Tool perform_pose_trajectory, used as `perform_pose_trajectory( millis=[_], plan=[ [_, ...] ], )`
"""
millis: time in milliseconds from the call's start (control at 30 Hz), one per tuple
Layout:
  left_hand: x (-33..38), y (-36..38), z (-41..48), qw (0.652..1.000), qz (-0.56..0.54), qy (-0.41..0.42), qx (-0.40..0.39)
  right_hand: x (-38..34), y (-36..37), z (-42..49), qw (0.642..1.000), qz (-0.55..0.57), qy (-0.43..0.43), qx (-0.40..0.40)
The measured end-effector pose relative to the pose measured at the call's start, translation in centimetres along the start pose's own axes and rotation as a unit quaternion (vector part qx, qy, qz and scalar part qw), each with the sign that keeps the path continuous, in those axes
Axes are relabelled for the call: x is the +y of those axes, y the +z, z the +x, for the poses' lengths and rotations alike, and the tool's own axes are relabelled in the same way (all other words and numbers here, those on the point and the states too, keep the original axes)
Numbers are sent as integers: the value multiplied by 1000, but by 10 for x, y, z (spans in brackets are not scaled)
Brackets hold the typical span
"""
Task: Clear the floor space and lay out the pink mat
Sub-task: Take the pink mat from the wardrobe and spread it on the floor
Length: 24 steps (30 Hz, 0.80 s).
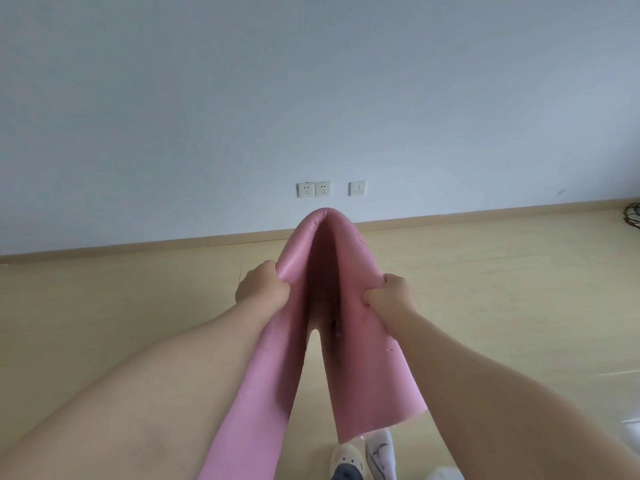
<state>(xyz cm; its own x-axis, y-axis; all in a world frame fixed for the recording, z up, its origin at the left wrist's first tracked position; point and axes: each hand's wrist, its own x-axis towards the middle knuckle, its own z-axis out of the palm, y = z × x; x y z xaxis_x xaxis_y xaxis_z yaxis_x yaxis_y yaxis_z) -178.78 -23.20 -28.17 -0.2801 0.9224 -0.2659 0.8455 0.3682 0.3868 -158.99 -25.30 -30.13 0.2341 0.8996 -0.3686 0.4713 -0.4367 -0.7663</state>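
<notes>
The pink mat [363, 358] was not yet laid out. It was held up in the air over the floor [138, 306], bent into a tall arch. Its folded crest pointed toward the far edge of the floor, where the skirting met the wall [311, 98] below a row of sockets [313, 189]. Its two flaps hung down toward the person's feet. None of the mat could be seen lying flat, and whether the lower end of the left flap touched the floor could not be told, since it ran out of view at the bottom.

The floor ahead looked bare as far as the far edge, so the clearing part of the task seemed largely done. Only a dark wiry object [633, 216] showed at the right edge, and a pair of slippers [346, 459] lay at the near edge beneath the mat. What remained, by this judgement, was to open the arch, lower the mat and spread it flat.

Both arms were stretched forward and slightly down, with the forearms converging on the mat. The left hand [263, 287] was clenched around the edge of the left flap, fingers curled over it. The right hand [389, 296] gripped the edge of the right flap the same way, thumb toward the middle. The hands were level with each other and a little apart, holding the two flaps open.
</notes>
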Motion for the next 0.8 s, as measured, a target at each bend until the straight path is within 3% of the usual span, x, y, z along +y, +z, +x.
perform_pose_trajectory(
  millis=[467,800],
  plan=[
    [115,39,141,998,45,22,-48,-9,-64,154,996,-61,55,30],
    [165,81,258,986,85,70,-128,-9,-68,261,986,-97,127,51]
  ],
)
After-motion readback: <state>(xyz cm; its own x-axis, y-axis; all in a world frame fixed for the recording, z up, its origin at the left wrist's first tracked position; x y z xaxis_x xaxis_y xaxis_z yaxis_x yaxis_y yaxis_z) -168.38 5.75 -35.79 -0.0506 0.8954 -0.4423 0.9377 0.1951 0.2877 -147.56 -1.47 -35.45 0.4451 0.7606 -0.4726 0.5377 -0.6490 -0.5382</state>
